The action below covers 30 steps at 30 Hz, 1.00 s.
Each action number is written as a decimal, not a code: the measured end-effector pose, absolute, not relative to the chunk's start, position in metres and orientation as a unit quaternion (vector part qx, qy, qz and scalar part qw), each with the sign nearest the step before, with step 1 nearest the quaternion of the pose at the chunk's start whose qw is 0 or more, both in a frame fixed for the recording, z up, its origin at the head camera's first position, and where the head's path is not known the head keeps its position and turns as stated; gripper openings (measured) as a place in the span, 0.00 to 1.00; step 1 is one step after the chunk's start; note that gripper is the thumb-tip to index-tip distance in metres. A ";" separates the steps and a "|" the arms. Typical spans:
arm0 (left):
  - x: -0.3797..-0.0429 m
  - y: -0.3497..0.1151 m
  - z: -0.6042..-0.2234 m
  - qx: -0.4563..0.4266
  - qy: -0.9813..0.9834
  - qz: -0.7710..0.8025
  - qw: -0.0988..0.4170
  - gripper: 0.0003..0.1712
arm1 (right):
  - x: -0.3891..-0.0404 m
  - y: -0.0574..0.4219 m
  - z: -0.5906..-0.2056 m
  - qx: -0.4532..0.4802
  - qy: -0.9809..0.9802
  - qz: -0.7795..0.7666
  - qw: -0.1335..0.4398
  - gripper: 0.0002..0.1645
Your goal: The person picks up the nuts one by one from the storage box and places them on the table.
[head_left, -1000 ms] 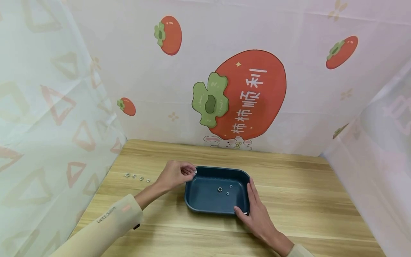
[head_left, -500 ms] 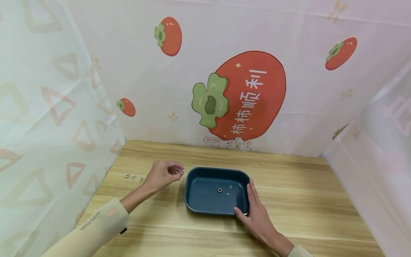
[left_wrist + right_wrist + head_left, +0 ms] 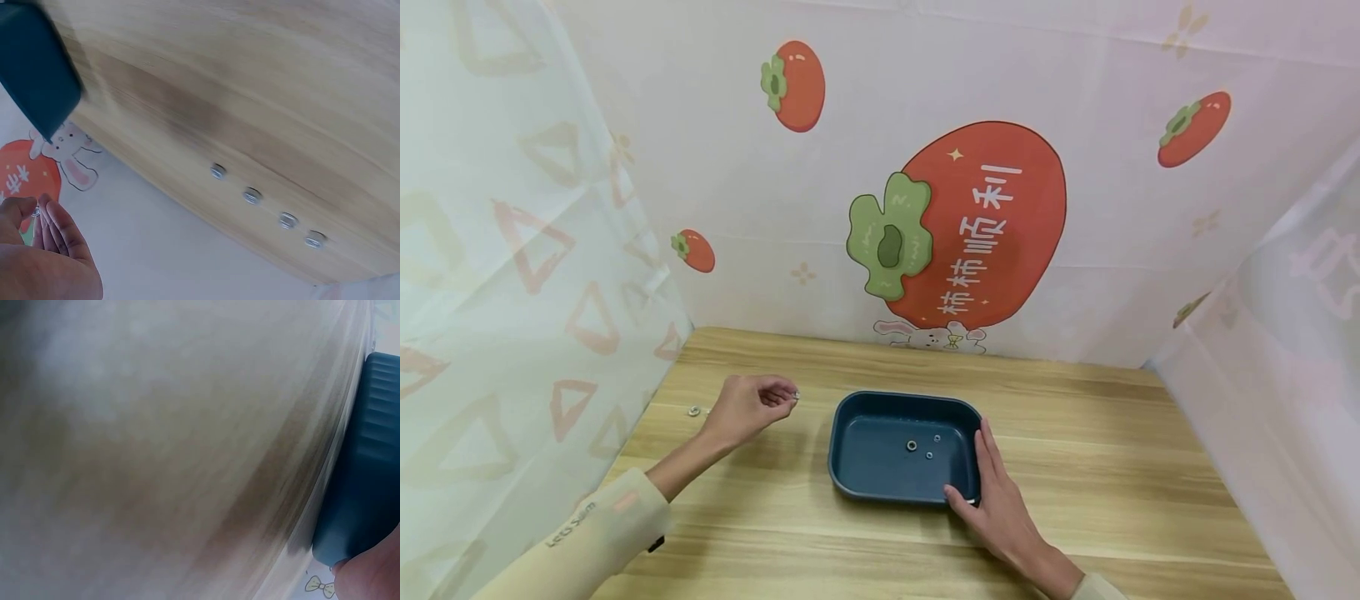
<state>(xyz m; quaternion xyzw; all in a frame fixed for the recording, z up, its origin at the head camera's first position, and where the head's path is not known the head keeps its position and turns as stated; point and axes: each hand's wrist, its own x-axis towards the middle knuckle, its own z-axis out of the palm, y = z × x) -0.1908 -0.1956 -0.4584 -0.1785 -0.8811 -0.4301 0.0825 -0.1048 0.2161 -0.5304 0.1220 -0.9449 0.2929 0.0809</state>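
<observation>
Tabletop (image 3: 808, 467) leaves passage between the left fingers (image 3: 781, 384) and the raised tray wall (image 3: 836, 450), an obstacle.

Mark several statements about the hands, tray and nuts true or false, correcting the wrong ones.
1. The left hand holds a nut. True.
2. The right hand touches the tray. True.
3. The tray holds five nuts. False: three nuts show in it.
4. The left hand is over the tray. False: it is left of the tray.
5. The left wrist view shows four nuts on the table. True.
</observation>
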 end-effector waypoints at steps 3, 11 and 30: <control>-0.191 -0.204 -0.460 -0.174 -0.886 -0.420 0.090 0.05 | -0.104 0.216 -0.530 0.121 -0.945 0.293 0.080 0.62; -0.192 -0.222 -0.466 -0.165 -0.892 -0.409 0.098 0.05 | -0.104 0.217 -0.532 0.133 -0.944 0.285 0.096 0.60; -0.200 -0.246 -0.469 -0.167 -0.925 -0.325 0.101 0.03 | -0.104 0.217 -0.531 0.133 -0.945 0.284 0.092 0.59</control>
